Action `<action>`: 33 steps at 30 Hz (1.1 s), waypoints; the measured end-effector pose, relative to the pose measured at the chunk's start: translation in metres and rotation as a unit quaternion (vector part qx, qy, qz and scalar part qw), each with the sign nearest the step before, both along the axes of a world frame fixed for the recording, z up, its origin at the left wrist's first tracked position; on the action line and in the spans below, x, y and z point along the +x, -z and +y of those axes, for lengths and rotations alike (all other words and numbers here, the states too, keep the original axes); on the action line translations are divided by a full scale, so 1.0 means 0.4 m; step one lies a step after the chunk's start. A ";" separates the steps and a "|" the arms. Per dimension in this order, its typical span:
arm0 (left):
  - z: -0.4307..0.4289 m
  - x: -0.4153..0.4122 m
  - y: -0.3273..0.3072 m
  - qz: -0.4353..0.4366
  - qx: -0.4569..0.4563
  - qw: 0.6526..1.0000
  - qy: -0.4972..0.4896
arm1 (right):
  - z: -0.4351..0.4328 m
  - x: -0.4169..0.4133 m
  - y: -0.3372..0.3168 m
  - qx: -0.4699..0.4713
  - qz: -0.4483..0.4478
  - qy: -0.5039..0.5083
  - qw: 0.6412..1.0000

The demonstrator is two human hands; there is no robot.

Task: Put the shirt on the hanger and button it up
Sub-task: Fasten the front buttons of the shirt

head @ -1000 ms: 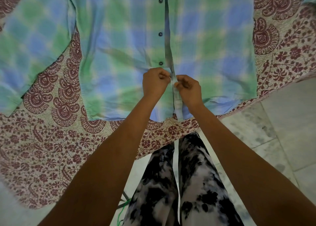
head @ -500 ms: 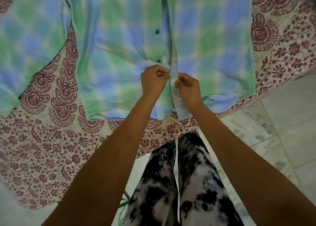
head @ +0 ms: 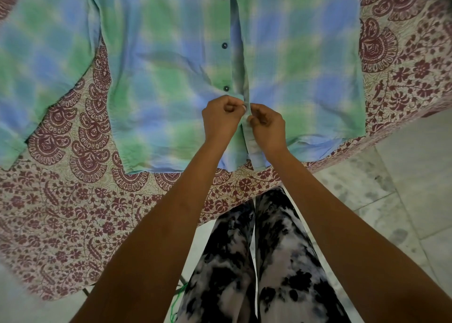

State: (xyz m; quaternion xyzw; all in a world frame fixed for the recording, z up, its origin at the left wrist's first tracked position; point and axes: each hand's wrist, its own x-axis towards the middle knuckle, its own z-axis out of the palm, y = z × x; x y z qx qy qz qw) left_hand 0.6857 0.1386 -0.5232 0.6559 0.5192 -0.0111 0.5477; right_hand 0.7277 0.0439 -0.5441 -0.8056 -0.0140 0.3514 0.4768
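A green and blue checked shirt (head: pixel 156 83) lies flat, front up, on a patterned bedsheet. Three dark buttons (head: pixel 226 88) run down its front placket above my hands. My left hand (head: pixel 221 121) pinches the left edge of the placket near the hem. My right hand (head: pixel 267 124) pinches the right edge just beside it, the two hands almost touching. The button or hole between my fingers is hidden. No hanger is in view; the shirt's collar end is cut off by the top of the frame.
The maroon floral bedsheet (head: pixel 61 212) hangs over the bed's edge toward me. My legs in black-and-white trousers (head: pixel 256 261) stand against that edge. Pale marble floor (head: pixel 391 200) shows at the right. A green cord (head: pixel 179 295) lies on the floor.
Both hands have stayed pinched on the placket, shifting slightly down it toward the hem and closer together. The shirt has not moved on the sheet.
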 end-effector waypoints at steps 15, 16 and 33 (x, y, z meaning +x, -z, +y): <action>0.028 0.006 0.006 0.043 0.010 0.998 0.037 | -0.002 0.017 -0.013 0.069 0.135 0.070 0.986; 0.031 0.008 0.005 0.046 0.001 0.998 0.039 | -0.003 0.028 -0.014 0.075 0.140 0.062 0.985; 0.008 0.011 0.011 0.028 -0.124 0.989 -0.079 | 0.008 0.002 -0.019 -0.066 -0.129 -0.053 0.988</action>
